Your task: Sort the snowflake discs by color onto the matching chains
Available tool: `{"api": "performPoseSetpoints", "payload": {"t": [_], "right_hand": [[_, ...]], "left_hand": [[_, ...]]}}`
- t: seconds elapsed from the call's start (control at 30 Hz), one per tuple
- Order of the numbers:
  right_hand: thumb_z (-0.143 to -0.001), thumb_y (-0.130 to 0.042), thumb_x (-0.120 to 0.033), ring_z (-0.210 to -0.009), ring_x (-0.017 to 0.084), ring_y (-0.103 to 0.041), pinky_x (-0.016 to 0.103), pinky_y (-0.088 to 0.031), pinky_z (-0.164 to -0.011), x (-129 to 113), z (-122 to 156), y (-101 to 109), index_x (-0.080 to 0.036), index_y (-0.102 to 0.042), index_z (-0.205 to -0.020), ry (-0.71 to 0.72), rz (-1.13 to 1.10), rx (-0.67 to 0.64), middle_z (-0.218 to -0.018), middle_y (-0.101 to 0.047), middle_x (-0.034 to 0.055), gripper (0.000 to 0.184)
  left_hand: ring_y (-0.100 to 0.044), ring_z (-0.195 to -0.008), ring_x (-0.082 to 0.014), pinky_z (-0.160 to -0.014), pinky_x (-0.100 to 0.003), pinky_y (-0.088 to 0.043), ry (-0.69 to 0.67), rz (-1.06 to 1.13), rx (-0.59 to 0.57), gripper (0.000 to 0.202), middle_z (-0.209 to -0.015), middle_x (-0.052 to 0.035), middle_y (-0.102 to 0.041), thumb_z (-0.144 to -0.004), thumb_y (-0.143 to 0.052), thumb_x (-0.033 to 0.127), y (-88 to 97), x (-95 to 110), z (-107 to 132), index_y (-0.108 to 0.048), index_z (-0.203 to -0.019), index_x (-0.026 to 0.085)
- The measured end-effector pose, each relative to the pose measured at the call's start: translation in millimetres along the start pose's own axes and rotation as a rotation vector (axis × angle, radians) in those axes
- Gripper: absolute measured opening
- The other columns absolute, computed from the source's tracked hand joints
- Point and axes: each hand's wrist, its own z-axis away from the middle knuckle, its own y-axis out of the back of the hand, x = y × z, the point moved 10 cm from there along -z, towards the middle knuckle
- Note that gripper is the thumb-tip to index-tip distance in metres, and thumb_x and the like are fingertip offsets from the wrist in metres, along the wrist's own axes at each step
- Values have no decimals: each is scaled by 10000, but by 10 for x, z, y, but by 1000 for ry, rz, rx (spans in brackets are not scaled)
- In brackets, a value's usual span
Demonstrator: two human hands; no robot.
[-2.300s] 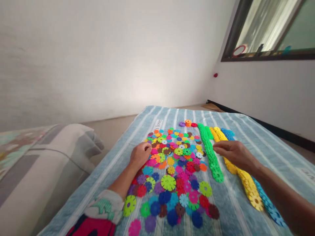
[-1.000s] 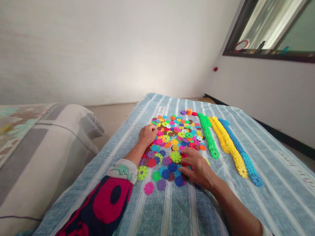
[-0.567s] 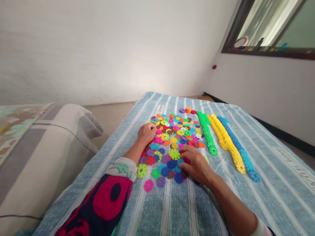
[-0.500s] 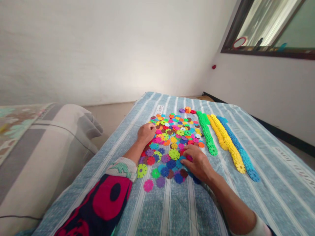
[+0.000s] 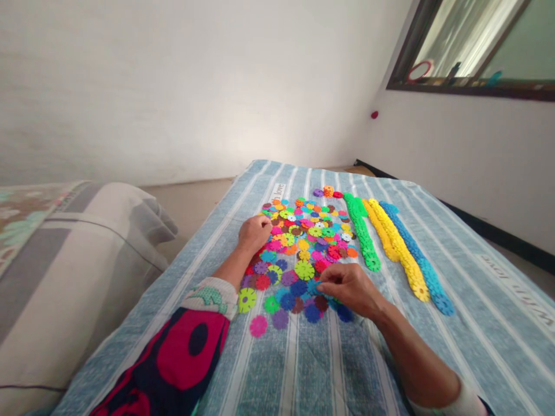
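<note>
From my end of the head cam, the striped cloth (image 5: 269,375) runs on toward me below the loose discs (image 5: 304,270), and there's more of it right of the blue row (image 5: 420,260). Left edge of the cloth slopes away past the left forearm, with a grey-striped cover (image 5: 117,248) beyond it; far edge is near the wall (image 5: 173,92).

The discs are flat, notched, flower-looking things in every colour, spread mid-cloth between the hands, lots of them overlapping. Being round and mostly face up, they don't point anywhere, but the patch as a whole stretches near to far. The green row (image 5: 359,234), yellow row (image 5: 401,248) and blue row are long overlapping strips to the right, each long axis heading away from me, near ends angled right.

Left hand (image 5: 255,232) has its fingers curled at the patch's left edge; can't tell if they've got anything. Right hand (image 5: 352,289) has thumb and fingertips close together by some blue discs, and I can't tell whether one's pinched.
</note>
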Motion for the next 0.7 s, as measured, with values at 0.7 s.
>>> {"api": "performPoseSetpoints", "payload": {"t": [0.7], "right_hand": [[-826, -622, -298, -661, 156, -594, 250, -250, -546, -219, -16, -146, -234, -656, -725, 27, 654, -65, -679, -674, -1, 125]], "left_hand": [[-655, -874, -192, -798, -257, -471, 9, -1, -8, 252, -921, -32, -746, -758, -469, 252, 38, 36, 17, -715, -792, 214]]}}
